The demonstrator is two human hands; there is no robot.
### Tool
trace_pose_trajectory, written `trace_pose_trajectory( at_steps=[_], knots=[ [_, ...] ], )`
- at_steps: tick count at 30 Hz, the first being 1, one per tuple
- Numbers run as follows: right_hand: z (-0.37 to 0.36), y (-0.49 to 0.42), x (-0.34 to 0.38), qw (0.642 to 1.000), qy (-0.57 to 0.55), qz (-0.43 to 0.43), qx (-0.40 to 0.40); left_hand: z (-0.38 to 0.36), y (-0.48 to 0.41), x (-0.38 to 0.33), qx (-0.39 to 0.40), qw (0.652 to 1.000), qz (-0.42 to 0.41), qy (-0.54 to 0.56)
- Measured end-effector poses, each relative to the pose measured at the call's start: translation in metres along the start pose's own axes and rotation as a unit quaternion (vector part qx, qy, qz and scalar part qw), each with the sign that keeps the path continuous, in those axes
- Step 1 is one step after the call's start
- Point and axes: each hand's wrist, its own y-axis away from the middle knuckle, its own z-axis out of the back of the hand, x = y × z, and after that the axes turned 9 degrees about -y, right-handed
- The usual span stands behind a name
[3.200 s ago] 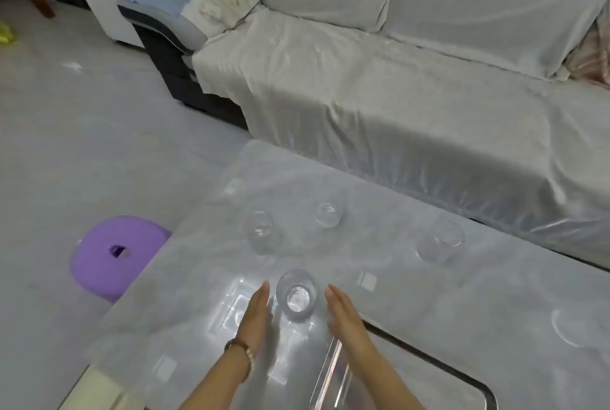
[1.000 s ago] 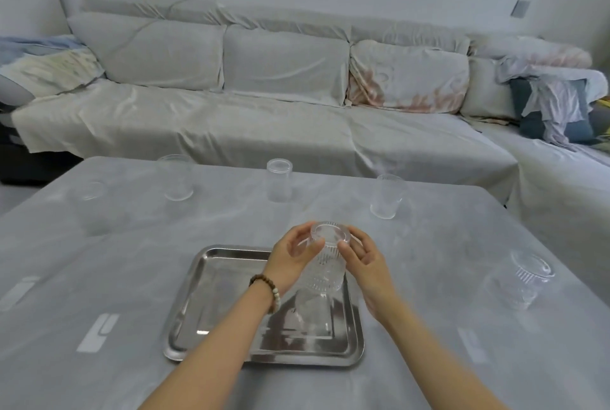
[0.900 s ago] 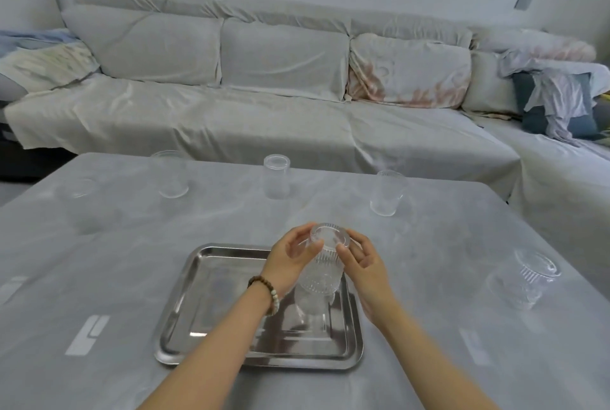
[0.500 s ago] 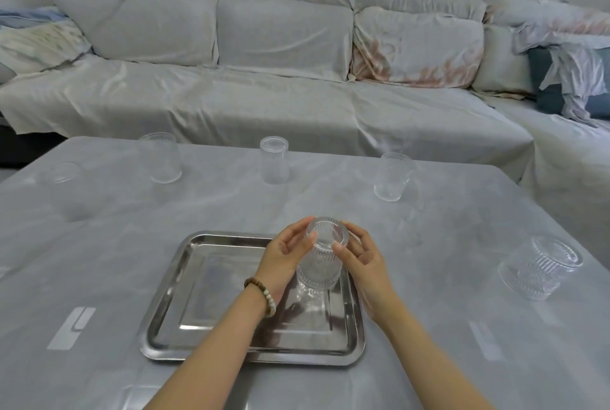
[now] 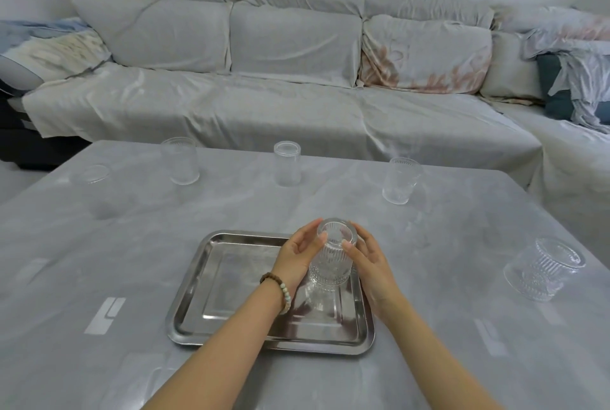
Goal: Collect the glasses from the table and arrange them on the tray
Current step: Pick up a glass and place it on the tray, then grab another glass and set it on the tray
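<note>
A ribbed clear glass [image 5: 331, 261] stands upside down on the right part of the steel tray [image 5: 211, 291]. My left hand [image 5: 298, 254] and my right hand [image 5: 366, 261] hold it from both sides, fingertips near its upturned base. On the grey table further back stand a smooth glass [image 5: 181, 165], a narrow glass [image 5: 287, 167] and a ribbed glass [image 5: 400, 184]. A faint glass [image 5: 99, 188] sits at far left. A low ribbed glass [image 5: 541, 269] rests at the right.
The grey table [image 5: 132, 261] carries pale tape marks [image 5: 105, 310]. A grey covered sofa [image 5: 280, 102] runs along the far side and wraps round to the right, with crumpled clothes [image 5: 574, 79] on it.
Both hands carried the ribbed glass from the left end of the table over to the tray and lowered it, upside down, until it rests on the tray's right part.
</note>
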Motion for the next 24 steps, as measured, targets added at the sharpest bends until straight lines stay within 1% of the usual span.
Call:
trace_pose_trajectory(
  at_steps=[4, 6, 8, 10, 13, 16, 20, 24],
  knots=[
    [-0.002, 0.005, 0.010, 1.000, 0.025, -0.011, -0.008, 0.001, 0.005, -0.015, 0.002, 0.999, 0.021, -0.050],
    [-0.005, 0.007, 0.020, 0.998, 0.056, -0.005, -0.018, 0.006, 0.007, -0.023, -0.004, 0.996, 0.038, -0.079],
    [-0.012, 0.006, 0.032, 0.995, 0.092, 0.019, -0.030, 0.017, 0.008, -0.035, -0.017, 0.994, 0.050, -0.093],
    [-0.024, 0.000, 0.045, 0.991, 0.121, 0.048, -0.024, 0.037, 0.008, -0.048, -0.034, 0.993, 0.057, -0.094],
    [-0.056, -0.014, 0.059, 0.985, 0.160, 0.070, 0.012, 0.081, 0.013, -0.065, -0.067, 0.991, 0.053, -0.102],
    [-0.100, -0.031, 0.058, 0.983, 0.164, 0.066, 0.050, 0.137, 0.022, -0.079, -0.127, 0.985, 0.040, -0.111],
    [-0.164, -0.050, 0.032, 0.983, 0.155, 0.028, 0.094, 0.218, 0.039, -0.091, -0.201, 0.970, 0.037, -0.132],
    [-0.224, -0.069, -0.011, 0.976, 0.159, -0.013, 0.147, 0.293, 0.054, -0.090, -0.278, 0.947, 0.040, -0.153]
  ],
)
